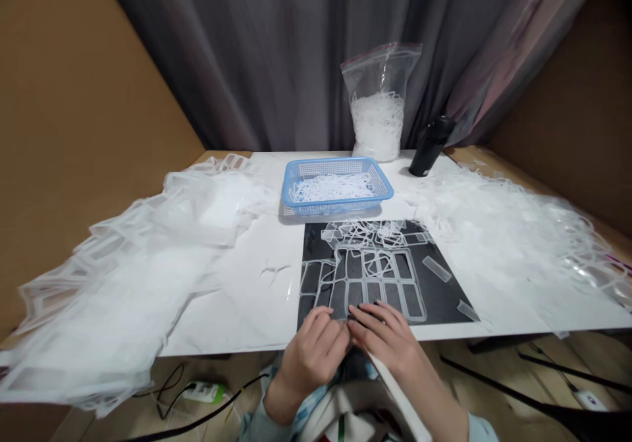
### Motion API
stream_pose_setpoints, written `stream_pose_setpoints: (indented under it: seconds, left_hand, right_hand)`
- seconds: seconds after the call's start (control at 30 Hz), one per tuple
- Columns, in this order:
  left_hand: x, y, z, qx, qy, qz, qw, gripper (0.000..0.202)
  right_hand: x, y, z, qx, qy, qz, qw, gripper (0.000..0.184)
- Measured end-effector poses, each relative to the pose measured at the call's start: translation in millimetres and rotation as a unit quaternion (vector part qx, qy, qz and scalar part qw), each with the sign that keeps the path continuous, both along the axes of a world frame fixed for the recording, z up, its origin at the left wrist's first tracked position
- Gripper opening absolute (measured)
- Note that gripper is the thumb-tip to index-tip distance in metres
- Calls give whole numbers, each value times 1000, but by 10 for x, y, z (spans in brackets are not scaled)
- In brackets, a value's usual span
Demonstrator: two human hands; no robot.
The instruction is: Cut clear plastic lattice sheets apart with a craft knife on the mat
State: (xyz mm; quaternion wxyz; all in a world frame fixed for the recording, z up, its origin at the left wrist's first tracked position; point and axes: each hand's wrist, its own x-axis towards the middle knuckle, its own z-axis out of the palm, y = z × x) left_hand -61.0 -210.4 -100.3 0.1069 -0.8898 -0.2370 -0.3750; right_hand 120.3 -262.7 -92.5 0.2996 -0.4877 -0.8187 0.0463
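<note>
A translucent plastic grid sheet (421, 297) with rounded rectangular openings lies on a black mat (444, 303). My left hand (316, 346) is at the sheet's near edge, fingers curled and closed in a pinch. Beside it, my right hand (388, 336) bends over the same edge, its fingers close together and its thumb mostly hidden. Both hands appear to grip the sheet's near edge, though the exact pinch point is covered. Thin white plastic loops and strips (380, 232) lie tangled at the mat's far side, and some rest on the sheet.
Behind the mat stands a blue basket (338, 203) holding white loops. A zip bag (378, 122) of similar pieces and a black bottle (430, 147) are farther back. Translucent sheets (143, 264) pile up at left; plastic scraps (518, 238) heap at right. Cardboard walls flank the table.
</note>
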Motion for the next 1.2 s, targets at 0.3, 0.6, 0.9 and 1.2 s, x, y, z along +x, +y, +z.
stream_pose_setpoints:
  seconds: [0.3, 0.6, 0.9, 1.2]
  left_hand:
    - [-19, 14, -7, -4, 11, -1, 1000, 22]
    - [11, 18, 41, 8, 10, 3, 1000, 18]
    - [4, 21, 4, 20, 2, 9, 1000, 16]
    - [1, 15, 4, 12, 11, 12, 1000, 18]
  right_hand:
    - [195, 187, -423, 127, -30, 47, 990, 33]
    - [182, 212, -340, 79, 20, 6, 997, 34]
    - [634, 434, 296, 164, 82, -193, 964, 29]
    - [930, 512, 473, 54, 282, -355, 890, 38]
